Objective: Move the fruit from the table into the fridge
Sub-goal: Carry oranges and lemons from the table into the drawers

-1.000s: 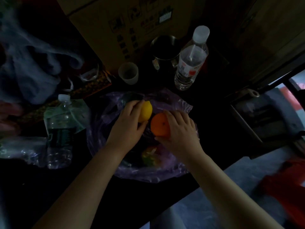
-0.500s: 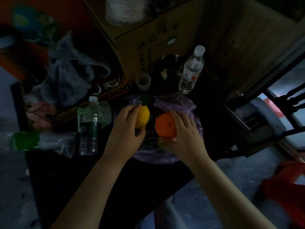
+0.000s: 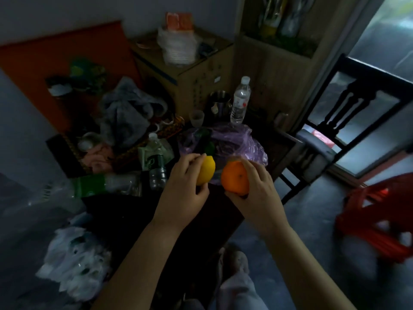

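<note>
1. Gripping a yellow lemon (image 3: pixel 207 170), the left hand (image 3: pixel 187 189) holds it above the dark table (image 3: pixel 138 211).
2. Right hand (image 3: pixel 257 190) clasps an orange (image 3: pixel 234 180) (stem dimple facing the camera), just in front of the purple plastic bag (image 3: pixel 237 139).

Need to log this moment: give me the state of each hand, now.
Left hand: closed on the lemon.
Right hand: closed on the orange.

red stool (image 3: pixel 377 222) blurred; fridge unseen
</note>
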A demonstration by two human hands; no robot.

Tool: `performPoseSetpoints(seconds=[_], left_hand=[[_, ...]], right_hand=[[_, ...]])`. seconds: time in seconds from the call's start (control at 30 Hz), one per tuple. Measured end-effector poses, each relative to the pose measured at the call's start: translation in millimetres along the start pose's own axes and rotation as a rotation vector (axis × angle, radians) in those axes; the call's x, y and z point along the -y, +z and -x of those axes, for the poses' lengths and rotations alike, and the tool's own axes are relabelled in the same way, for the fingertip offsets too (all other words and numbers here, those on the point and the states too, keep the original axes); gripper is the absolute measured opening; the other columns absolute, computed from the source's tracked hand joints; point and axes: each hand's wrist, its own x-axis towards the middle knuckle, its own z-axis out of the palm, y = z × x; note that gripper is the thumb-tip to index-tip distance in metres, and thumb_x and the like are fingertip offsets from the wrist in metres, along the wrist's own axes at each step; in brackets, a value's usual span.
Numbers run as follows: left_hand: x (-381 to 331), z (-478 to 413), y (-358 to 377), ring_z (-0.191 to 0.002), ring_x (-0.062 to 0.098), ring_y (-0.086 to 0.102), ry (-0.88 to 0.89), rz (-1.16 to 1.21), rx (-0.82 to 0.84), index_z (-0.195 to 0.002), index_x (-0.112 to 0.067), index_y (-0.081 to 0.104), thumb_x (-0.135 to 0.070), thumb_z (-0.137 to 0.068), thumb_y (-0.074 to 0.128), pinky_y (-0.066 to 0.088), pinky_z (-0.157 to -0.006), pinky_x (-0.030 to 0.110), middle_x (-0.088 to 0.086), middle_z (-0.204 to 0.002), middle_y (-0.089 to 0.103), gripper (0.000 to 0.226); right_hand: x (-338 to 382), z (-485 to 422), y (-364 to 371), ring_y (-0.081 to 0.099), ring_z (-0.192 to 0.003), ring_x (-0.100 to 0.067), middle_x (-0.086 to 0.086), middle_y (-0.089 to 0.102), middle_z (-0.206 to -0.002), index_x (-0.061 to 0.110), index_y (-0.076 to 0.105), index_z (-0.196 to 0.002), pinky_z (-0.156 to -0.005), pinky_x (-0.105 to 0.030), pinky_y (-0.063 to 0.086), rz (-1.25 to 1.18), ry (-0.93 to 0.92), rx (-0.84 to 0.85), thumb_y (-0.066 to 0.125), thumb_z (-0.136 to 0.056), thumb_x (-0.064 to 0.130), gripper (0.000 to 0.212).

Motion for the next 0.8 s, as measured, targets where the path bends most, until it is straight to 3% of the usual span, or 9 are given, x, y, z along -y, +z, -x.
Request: performPoseSetpoints(seconds=[0.17, 0.5, 0.6, 0.7, 0.8], left_hand=[[-22.9, 32.3, -27.4, -0.125, 0.012, 0.036, 0.081, 0.044, 0.023, -0.141, -0.017, 0.039, -0.016, -0.082, 0.068, 0.03, -0.101, 0.02, -0.002, -0.135, 0.038, 0.065], [-115.5, 68.9, -32.3, -0.12, 0.008, 0.038, 0.347, 0.185, 0.078, -0.137, -0.019, 0.044, -0.018, -0.078, 0.072, 0.037, -0.094, 0.021, -0.003, -0.131, 0.04, 0.065], [-147.3, 80.4, -30.4, -0.119, 0.003, 0.034, 0.416, 0.24, 0.086, -0.137, -0.019, 0.045, -0.016, -0.078, 0.073, 0.033, -0.096, 0.02, -0.002, -0.132, 0.041, 0.066], [-182.5, 95.5, -26.5, -0.116, 0.005, 0.035, 0.518, 0.263, 0.085, -0.133, -0.013, 0.051, -0.013, -0.075, 0.075, 0.02, -0.096, 0.006, 0.004, -0.129, 0.048, 0.062], [-224.6, 118.6, -18.2, -0.121, 0.012, 0.042, 0.584, 0.362, 0.15, -0.133, -0.014, 0.051, -0.013, -0.077, 0.073, 0.03, -0.096, 0.012, 0.001, -0.131, 0.046, 0.06]], right_hand=[[29.3, 58.7, -23.2, 0.038, -0.128, -0.023, 0.0, 0.037, -0.142, 0.018, 0.033, -0.143, -0.099, -0.031, 0.037, 0.043, 0.076, -0.085, 0.077, -0.072, 0.039, 0.086], [43.0, 160.4, -109.2, 0.044, -0.121, -0.025, -0.006, 0.044, -0.137, 0.013, 0.04, -0.139, -0.095, -0.026, 0.032, 0.169, 0.219, -0.341, 0.081, -0.069, 0.032, 0.084], [42.5, 192.3, -134.0, 0.042, -0.124, -0.024, -0.003, 0.04, -0.141, 0.018, 0.036, -0.141, -0.093, -0.026, 0.035, 0.22, 0.286, -0.393, 0.08, -0.07, 0.035, 0.085], [43.2, 231.9, -159.0, 0.038, -0.129, -0.021, 0.002, 0.034, -0.146, 0.025, 0.03, -0.144, -0.092, -0.028, 0.036, 0.24, 0.343, -0.448, 0.078, -0.072, 0.037, 0.087], [46.4, 283.3, -185.6, 0.031, -0.13, -0.014, 0.009, 0.026, -0.148, 0.03, 0.023, -0.146, -0.092, -0.025, 0.03, 0.277, 0.411, -0.497, 0.075, -0.075, 0.041, 0.088]])
